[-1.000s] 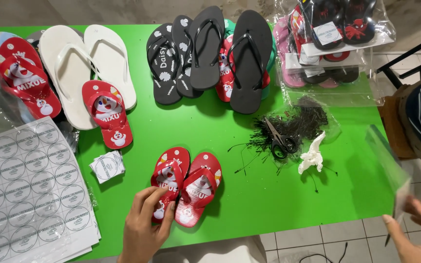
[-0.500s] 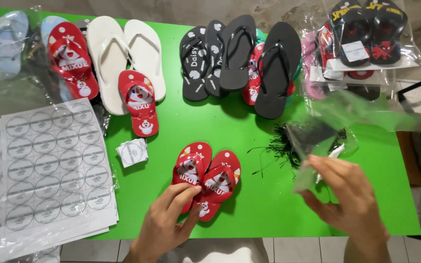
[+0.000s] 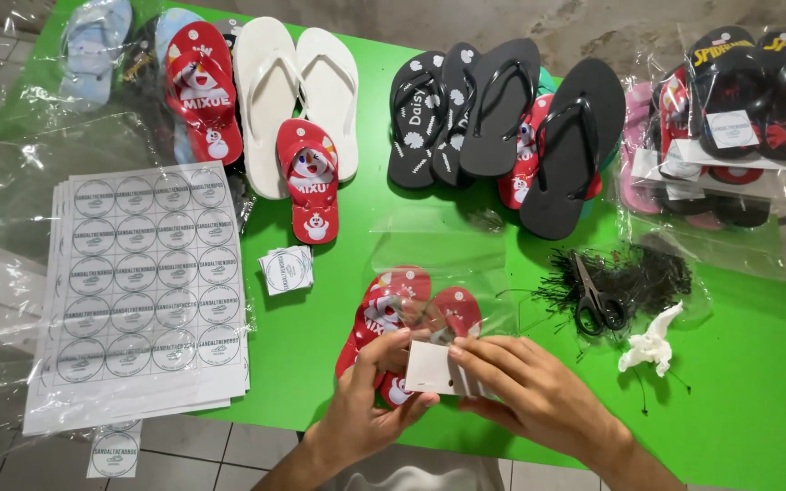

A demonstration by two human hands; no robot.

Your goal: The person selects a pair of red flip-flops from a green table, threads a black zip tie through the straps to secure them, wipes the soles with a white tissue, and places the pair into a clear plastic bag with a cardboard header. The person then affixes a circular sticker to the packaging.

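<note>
Step in hand: both hands hold a clear plastic bag (image 3: 438,264) by its white card header (image 3: 429,368), just over a small red flip-flop pair (image 3: 407,318); looks like the bag's mouth end is being handled at the card.
Left hand (image 3: 370,409): fingers curled, thumb and forefinger pinching the card's left edge.
Right hand (image 3: 529,391): fingers stretched flat along the card's right side, thumb under; light grip on card and bag film.
Bag: see-through, runs away from the hands up the green table (image 3: 730,391), lying over the red pair; whether the pair is inside or just beneath, can't tell.
Red pair vs hands: touching or nearly, directly under and beyond the fingertips, heels hidden by the left hand.
Next move calls for: prob. a steady 2-hand hold so the thin film stays flat.
Nearby: small stack of round labels (image 3: 286,270) to the left, label sheets (image 3: 147,282) further left, scissors (image 3: 598,300) on black tag ties to the right; other flip-flops along the far edge.
</note>
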